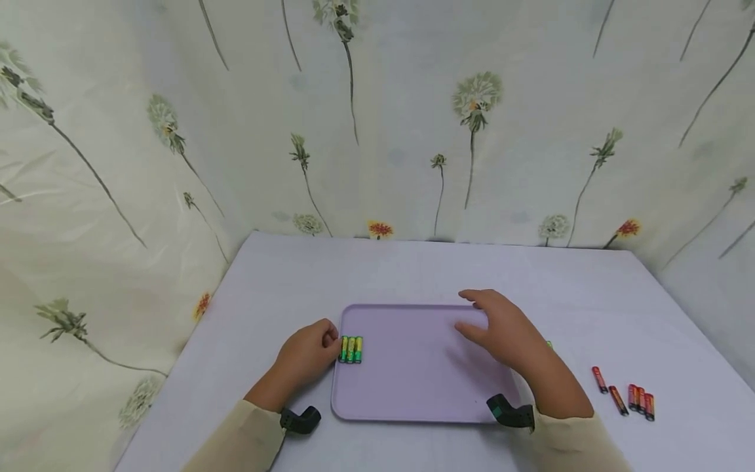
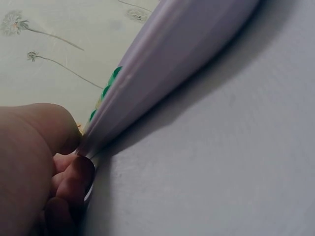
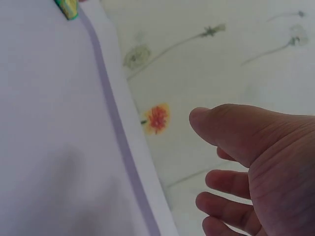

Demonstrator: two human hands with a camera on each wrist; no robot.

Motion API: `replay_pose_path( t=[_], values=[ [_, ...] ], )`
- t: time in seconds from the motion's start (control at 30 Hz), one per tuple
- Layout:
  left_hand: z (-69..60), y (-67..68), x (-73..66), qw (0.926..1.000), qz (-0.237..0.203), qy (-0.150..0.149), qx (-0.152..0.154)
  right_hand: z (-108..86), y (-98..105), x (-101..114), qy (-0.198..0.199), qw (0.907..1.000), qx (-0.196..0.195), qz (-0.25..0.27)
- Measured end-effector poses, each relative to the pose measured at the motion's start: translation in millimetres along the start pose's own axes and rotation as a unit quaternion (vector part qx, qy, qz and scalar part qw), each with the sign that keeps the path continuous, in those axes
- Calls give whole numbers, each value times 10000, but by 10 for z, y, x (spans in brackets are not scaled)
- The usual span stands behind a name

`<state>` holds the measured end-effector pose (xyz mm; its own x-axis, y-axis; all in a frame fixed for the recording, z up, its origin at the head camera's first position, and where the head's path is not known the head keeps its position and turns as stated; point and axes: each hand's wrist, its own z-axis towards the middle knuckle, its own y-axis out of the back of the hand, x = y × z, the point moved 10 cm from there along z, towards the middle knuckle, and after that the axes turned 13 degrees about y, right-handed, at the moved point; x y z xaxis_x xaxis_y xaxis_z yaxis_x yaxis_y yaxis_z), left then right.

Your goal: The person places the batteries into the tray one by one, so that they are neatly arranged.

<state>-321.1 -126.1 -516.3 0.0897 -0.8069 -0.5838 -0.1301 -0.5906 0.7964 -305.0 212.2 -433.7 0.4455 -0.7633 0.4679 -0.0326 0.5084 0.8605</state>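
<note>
A lilac tray (image 1: 413, 393) lies on the table. Three green-and-yellow batteries (image 1: 350, 349) stand side by side along its left rim, and their green ends (image 2: 116, 74) peek over the rim in the left wrist view. My left hand (image 1: 309, 351) pinches that rim beside the batteries, thumb on one side and curled fingers on the other. Over the tray's right part hovers my right hand (image 1: 501, 328), thumb and fingers spread, holding nothing. Another green battery (image 1: 549, 344) shows just past my right wrist, mostly hidden by the arm.
Several red batteries (image 1: 639, 400) lie on the table (image 1: 590, 295) right of the tray, some loose and some grouped together. A curtain with printed flowers (image 1: 401, 98) hangs behind the table and along its sides.
</note>
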Motion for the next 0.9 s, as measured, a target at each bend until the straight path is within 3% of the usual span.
replay_pose_path(
  t=[0.47, 0.73, 0.9],
  values=[
    [-3, -32, -17, 9999, -82, -57, 25, -447, 200, -567, -646, 9974, 139, -302],
    [-8, -1, -45, 9999, -42, -79, -48, -628, 211, -842, -1016, 9927, 581, -286],
    [-32, 32, -39, 9999, 0, -79, -68, -732, 182, -915, -991, 9922, 730, -216]
  ],
)
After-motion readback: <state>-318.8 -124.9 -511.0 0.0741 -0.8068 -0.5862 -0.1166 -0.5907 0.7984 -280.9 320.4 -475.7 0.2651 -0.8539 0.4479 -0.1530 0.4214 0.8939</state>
